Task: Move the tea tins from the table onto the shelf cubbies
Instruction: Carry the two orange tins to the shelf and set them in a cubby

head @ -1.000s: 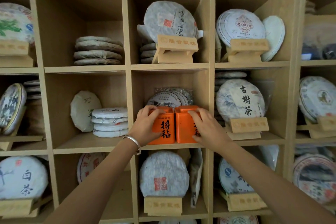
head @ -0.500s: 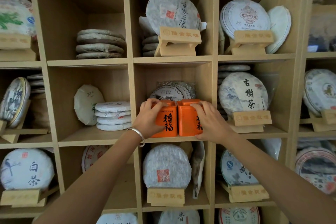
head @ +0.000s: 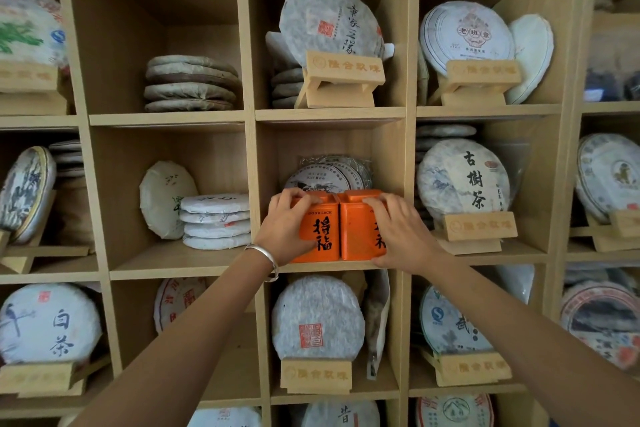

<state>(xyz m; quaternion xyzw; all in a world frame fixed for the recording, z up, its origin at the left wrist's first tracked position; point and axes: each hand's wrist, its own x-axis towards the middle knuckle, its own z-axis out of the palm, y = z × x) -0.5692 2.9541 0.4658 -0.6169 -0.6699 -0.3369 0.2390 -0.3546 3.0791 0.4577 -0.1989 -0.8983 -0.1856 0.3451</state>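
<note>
Now you have two orange tea tins side by side in the middle cubby of the shelf (head: 332, 265). Your left hand (head: 285, 229) is wrapped around the left tin (head: 320, 232), with the fingers (head: 301, 196) curled over its top and the thumb low on its front. Your right hand (head: 401, 232) holds the right tin (head: 356, 229) the same way, fingers bent over the lid. Both tins sit on the cubby floor, close to the front edge, and they touch each other. Behind them stand some round wrapped tea cakes (head: 329, 177).

So these two tins look as good as put away. You only need to let go, and maybe push them back a bit so they do not tip off the edge. The tabletop is out of sight, so you cannot tell how many tins wait there. No other tins show in the other cubbies, so this may be an early part of the job.
</note>
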